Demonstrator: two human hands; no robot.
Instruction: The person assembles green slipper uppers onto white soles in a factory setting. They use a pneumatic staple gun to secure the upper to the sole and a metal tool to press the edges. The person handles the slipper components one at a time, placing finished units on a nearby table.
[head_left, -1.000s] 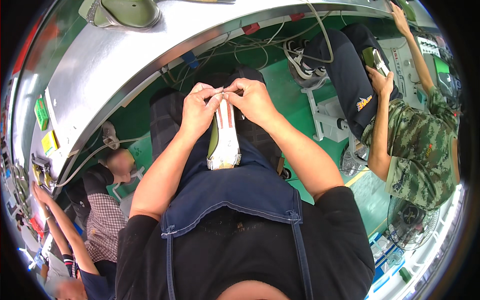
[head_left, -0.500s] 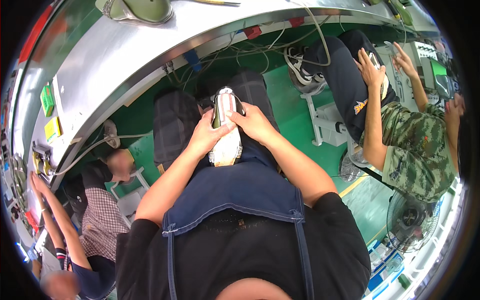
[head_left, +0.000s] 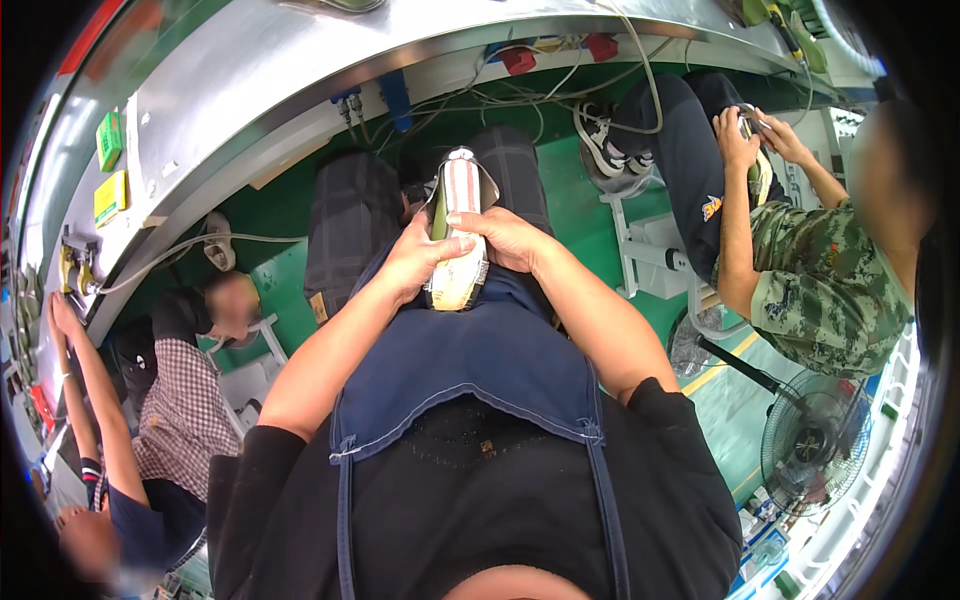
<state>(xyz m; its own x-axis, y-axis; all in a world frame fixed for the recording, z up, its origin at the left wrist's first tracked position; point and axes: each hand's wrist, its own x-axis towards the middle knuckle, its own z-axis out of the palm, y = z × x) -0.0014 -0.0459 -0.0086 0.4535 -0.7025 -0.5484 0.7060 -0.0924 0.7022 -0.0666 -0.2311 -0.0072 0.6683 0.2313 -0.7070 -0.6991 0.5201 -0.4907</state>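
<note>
sitting at metal bench, likely facing it for easy reach. wearing blue apron, probably against soiling. parting knees, apparently making room. holding shoe lengthwise between them, white face up, seemingly exposing it to view. clamping left hand on its left side, right hand on its right, likely balancing grip. laying both thumbs across top, presumably steadying from above.
</note>
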